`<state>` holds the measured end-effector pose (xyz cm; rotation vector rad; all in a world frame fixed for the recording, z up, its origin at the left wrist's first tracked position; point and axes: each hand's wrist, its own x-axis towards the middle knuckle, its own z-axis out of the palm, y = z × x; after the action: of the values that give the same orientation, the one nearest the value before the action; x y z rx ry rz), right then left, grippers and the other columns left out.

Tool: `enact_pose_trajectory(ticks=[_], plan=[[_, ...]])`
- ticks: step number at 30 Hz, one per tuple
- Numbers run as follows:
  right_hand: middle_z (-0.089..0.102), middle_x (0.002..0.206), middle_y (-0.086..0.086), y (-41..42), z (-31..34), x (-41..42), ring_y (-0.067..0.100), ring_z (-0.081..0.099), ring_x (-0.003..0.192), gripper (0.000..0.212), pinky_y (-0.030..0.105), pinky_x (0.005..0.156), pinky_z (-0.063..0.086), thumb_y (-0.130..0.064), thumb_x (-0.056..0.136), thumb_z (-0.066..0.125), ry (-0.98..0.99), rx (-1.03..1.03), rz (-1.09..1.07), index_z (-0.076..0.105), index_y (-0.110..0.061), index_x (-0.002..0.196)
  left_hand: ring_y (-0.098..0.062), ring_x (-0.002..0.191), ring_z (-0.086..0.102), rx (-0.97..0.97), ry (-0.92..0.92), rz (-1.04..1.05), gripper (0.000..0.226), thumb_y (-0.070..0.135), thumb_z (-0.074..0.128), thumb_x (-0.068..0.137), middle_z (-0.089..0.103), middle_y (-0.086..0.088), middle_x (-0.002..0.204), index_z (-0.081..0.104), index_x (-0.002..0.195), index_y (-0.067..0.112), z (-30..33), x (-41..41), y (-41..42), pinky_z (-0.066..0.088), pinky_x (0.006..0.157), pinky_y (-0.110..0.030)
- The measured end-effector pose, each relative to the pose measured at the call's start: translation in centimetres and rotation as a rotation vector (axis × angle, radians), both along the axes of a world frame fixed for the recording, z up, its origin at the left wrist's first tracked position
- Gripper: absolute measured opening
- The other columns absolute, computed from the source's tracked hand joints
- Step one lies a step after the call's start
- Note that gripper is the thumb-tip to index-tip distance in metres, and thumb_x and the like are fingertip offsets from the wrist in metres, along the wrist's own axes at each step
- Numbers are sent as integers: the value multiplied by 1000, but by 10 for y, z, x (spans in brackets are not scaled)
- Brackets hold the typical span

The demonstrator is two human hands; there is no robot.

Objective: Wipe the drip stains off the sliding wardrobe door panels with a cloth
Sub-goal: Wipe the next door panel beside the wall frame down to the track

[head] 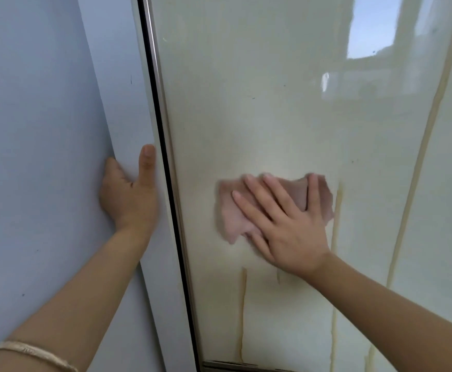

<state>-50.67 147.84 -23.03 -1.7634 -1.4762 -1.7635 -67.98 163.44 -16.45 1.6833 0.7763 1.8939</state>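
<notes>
Right hand lies flat on a pink cloth, fingers straight and spread, pressing it against the glossy cream door panel. Grip apart, nothing curled round the cloth; the palm and fingers pin it to the panel. Cloth edges look blurred. It sits at mid-height of the panel, left of centre.

Left hand rests on the white side frame beside the door, fingers out of sight round the frame's far edge, thumb straight up along its near face. Whether those fingers curl, cannot tell. A thin bracelet sits on the left forearm.

Yellowish drip stains run down the panel: one just right of the cloth, one below it, a long one further right reaching up towards the top. A dark seal and metal edge strip separate frame from panel. A window reflection shows upper right on the panel.
</notes>
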Motion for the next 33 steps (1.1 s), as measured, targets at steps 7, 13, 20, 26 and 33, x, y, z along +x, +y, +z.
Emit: enact_pose_trajectory(ticks=[7,13,20,26,33], plan=[[15,161,2,9,-39,-5,20,1,150,57,65,113,-4,-46,96,33,55,64,-50,28,-26,150,-5,54,35,0,1,41,52,71,46,76,43,14,67,32,67,22,-3,0,1,26,59,-22],[19,159,1,-23,-24,14,18,7,149,53,63,112,-2,-46,100,23,-52,-47,-14,29,-27,149,1,61,35,9,3,45,51,63,50,82,43,8,68,34,70,16,-1,-1,-4,25,59,-21],[21,159,8,-14,9,20,24,8,148,59,67,111,0,-49,98,29,84,243,-94,30,-23,151,-6,59,36,-4,18,60,54,77,37,67,40,11,64,33,68,23,-2,-2,-1,24,58,-25],[4,163,3,-46,-34,33,21,0,150,61,66,111,-2,-50,99,22,-23,-10,-86,18,-24,154,-4,57,39,-17,12,53,56,76,39,70,45,7,68,36,70,20,0,0,-4,27,61,-23],[30,154,10,-25,50,32,30,22,143,60,75,102,11,-51,97,30,74,327,-116,38,-21,148,-24,80,55,16,13,81,58,71,40,76,60,-14,88,44,83,13,-4,0,-4,30,64,-24]])
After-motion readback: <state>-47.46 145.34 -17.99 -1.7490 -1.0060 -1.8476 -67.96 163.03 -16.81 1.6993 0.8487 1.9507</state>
